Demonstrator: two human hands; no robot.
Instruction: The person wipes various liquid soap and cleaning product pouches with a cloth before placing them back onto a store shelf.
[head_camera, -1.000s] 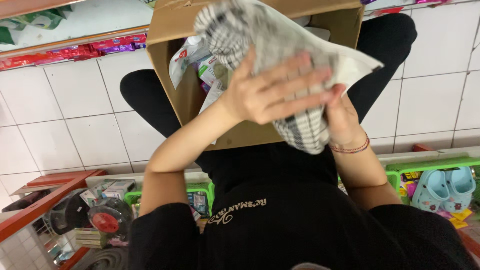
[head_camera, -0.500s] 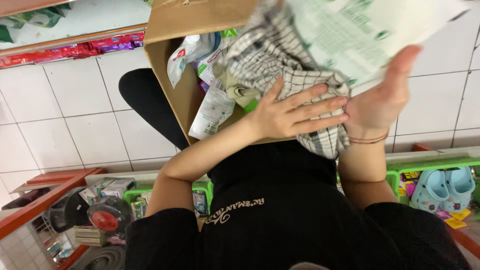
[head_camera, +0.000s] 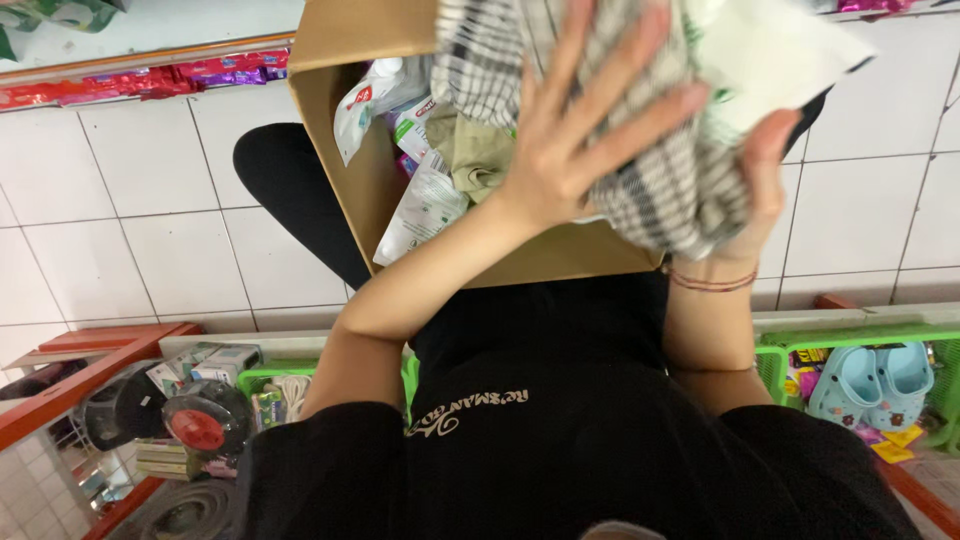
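My left hand, fingers splayed flat, presses a checked cloth above the open cardboard box. My right hand cups it underneath. Lifting it clear seems underway; a firmer grip comes next

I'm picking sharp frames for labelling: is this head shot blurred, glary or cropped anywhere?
Head view: even, soft light, no harsh glare; the left hand and checked cloth are slightly motion-soft; the cloth and cardboard box are cut off by the top edge; the pale blue shoes look reasonably crisp.
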